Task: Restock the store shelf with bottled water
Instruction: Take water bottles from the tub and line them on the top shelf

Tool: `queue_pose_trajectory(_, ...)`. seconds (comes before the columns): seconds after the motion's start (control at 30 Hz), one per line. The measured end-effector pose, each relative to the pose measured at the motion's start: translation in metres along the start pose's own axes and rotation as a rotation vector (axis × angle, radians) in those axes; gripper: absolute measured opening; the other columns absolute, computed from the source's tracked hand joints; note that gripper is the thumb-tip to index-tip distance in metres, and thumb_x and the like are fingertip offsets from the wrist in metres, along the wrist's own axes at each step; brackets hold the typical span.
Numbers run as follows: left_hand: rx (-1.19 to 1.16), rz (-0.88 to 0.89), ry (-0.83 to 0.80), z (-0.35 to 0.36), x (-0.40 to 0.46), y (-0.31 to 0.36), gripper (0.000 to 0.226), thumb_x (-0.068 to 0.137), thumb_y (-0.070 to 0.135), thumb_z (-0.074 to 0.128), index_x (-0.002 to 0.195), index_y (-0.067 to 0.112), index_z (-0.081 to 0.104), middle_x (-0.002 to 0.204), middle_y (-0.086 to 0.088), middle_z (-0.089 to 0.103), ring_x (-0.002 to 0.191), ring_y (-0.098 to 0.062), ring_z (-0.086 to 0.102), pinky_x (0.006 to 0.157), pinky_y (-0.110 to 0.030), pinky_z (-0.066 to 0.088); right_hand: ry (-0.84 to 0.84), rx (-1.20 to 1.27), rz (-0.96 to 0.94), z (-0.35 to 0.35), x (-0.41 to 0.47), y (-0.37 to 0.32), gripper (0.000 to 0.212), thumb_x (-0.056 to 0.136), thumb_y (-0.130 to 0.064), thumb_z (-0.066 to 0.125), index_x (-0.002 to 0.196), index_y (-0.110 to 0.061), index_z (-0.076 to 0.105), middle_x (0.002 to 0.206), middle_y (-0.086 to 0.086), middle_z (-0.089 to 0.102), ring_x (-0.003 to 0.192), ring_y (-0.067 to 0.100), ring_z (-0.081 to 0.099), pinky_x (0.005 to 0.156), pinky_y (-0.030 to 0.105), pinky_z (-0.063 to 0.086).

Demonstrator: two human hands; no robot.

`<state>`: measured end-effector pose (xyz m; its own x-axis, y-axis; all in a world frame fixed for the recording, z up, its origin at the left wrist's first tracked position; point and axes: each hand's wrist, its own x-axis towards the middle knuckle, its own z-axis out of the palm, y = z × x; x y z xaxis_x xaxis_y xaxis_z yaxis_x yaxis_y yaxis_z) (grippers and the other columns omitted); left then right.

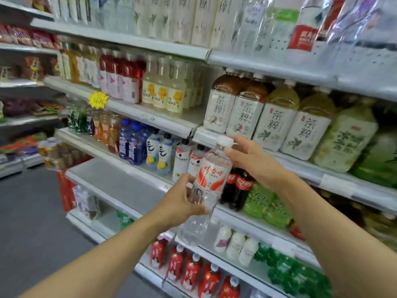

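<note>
We held a clear ribbed plastic water bottle (pixel 206 190) tilted: left hand (pixel 180 203) grasping its body, right hand (pixel 247 160) pinching the neck below its white cap (pixel 224 140).

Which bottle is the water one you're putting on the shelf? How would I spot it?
Find the white metal store shelves full of drinks. In front of them, two hands hold one clear plastic water bottle: left hand low, right hand near its white cap. Unlike the shelved bottles, it has a red-and-white label and is held tilted in the air.
</note>
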<state>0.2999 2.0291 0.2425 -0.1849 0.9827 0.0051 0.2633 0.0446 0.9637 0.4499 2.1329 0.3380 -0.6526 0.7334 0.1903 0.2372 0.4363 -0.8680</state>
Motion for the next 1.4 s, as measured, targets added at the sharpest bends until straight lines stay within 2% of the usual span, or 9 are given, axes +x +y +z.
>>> queue_pose_trajectory(0.07, 0.016, 0.045, -0.006, 0.007, 0.011, 0.028, 0.056, 0.071, 0.011, 0.08, 0.11, 0.026, 0.043, 0.099, -0.002, 0.068, 0.093, -0.014, 0.066, 0.079, -0.027, 0.052, 0.081, -0.086, -0.035, -0.027, -0.008, -0.017, 0.029, 0.097, -0.013, 0.05, 0.125, -0.02, 0.052, 0.125, 0.002, 0.06, 0.113, 0.011, 0.056, 0.098, 0.028, 0.045)
queue_pose_trajectory(0.17, 0.012, 0.12, -0.016, 0.023, 0.026, 0.073, 0.055, 0.071, 0.012, 0.08, 0.11, 0.023, 0.043, 0.101, -0.001, 0.066, 0.091, -0.01, 0.065, 0.068, -0.02, 0.05, 0.21, -0.36, -0.036, -0.074, -0.025, -0.034, 0.046, 0.095, -0.013, 0.052, 0.138, -0.022, 0.041, 0.143, -0.004, 0.043, 0.129, 0.009, 0.04, 0.106, 0.024, 0.03)
queue_pose_trajectory(0.23, 0.007, 0.154, -0.021, 0.036, 0.036, 0.101, 0.056, 0.07, 0.011, 0.081, 0.111, 0.021, 0.044, 0.1, -0.002, 0.066, 0.09, -0.012, 0.065, 0.072, -0.026, 0.054, 0.306, -0.546, -0.018, -0.104, -0.039, -0.041, 0.055, 0.091, -0.015, 0.056, 0.142, -0.024, 0.035, 0.145, -0.007, 0.037, 0.133, 0.009, 0.034, 0.103, 0.02, 0.025)
queue_pose_trajectory(0.4, 0.034, 0.206, -0.033, 0.075, 0.059, 0.167, 0.06, 0.068, 0.013, 0.083, 0.114, 0.02, 0.044, 0.096, -0.009, 0.065, 0.09, -0.021, 0.065, 0.082, -0.042, 0.055, 0.482, -0.841, -0.053, -0.175, -0.069, -0.047, 0.06, 0.086, -0.019, 0.064, 0.139, -0.02, 0.038, 0.141, 0.002, 0.037, 0.132, 0.016, 0.032, 0.108, 0.026, 0.025)
queue_pose_trajectory(0.53, 0.056, 0.29, -0.062, 0.109, 0.074, 0.219, 0.058, 0.069, 0.017, 0.082, 0.113, 0.021, 0.045, 0.096, -0.003, 0.068, 0.089, -0.014, 0.065, 0.071, -0.026, 0.048, 0.541, -1.047, -0.014, -0.235, -0.088, -0.044, 0.061, 0.088, -0.026, 0.061, 0.142, -0.017, 0.033, 0.145, 0.003, 0.032, 0.135, 0.019, 0.026, 0.112, 0.03, 0.022)
queue_pose_trajectory(0.73, -0.008, 0.383, -0.075, 0.164, 0.099, 0.292, 0.054, 0.07, 0.019, 0.081, 0.112, 0.022, 0.046, 0.101, -0.001, 0.065, 0.088, -0.015, 0.063, 0.063, -0.026, 0.045, 0.605, -1.287, 0.034, -0.318, -0.099, -0.027, 0.066, 0.09, -0.036, 0.058, 0.144, -0.019, 0.025, 0.15, 0.003, 0.02, 0.139, 0.022, 0.012, 0.115, 0.034, 0.014)
queue_pose_trajectory(0.93, -0.071, 0.447, -0.098, 0.209, 0.135, 0.361, 0.056, 0.071, 0.018, 0.079, 0.115, 0.017, 0.044, 0.106, -0.011, 0.065, 0.093, -0.027, 0.066, 0.084, -0.047, 0.053, 0.627, -1.366, 0.047, -0.375, -0.091, -0.011, 0.071, 0.09, -0.044, 0.054, 0.146, -0.018, 0.017, 0.152, 0.001, 0.015, 0.141, 0.023, 0.009, 0.119, 0.036, 0.006)
queue_pose_trajectory(1.13, -0.136, 0.533, -0.043, 0.243, 0.169, 0.422, 0.049, 0.076, 0.017, 0.076, 0.11, 0.019, 0.041, 0.103, -0.004, 0.06, 0.097, -0.021, 0.06, 0.062, -0.027, 0.042, 0.608, -1.37, 0.007, -0.401, -0.088, 0.007, 0.074, 0.09, -0.054, 0.048, 0.147, -0.018, 0.017, 0.153, 0.0, 0.013, 0.142, 0.022, 0.004, 0.117, 0.034, 0.0)
queue_pose_trajectory(1.4, -0.198, 0.553, -0.037, 0.279, 0.222, 0.456, 0.045, 0.075, 0.013, 0.076, 0.103, 0.018, 0.041, 0.091, 0.001, 0.058, 0.091, -0.019, 0.06, 0.076, -0.036, 0.051, 0.605, -1.392, -0.065, -0.409, -0.085, 0.033, 0.078, 0.081, -0.068, 0.017, 0.144, -0.022, 0.019, 0.148, -0.002, 0.023, 0.143, 0.022, 0.008, 0.114, 0.033, -0.014)
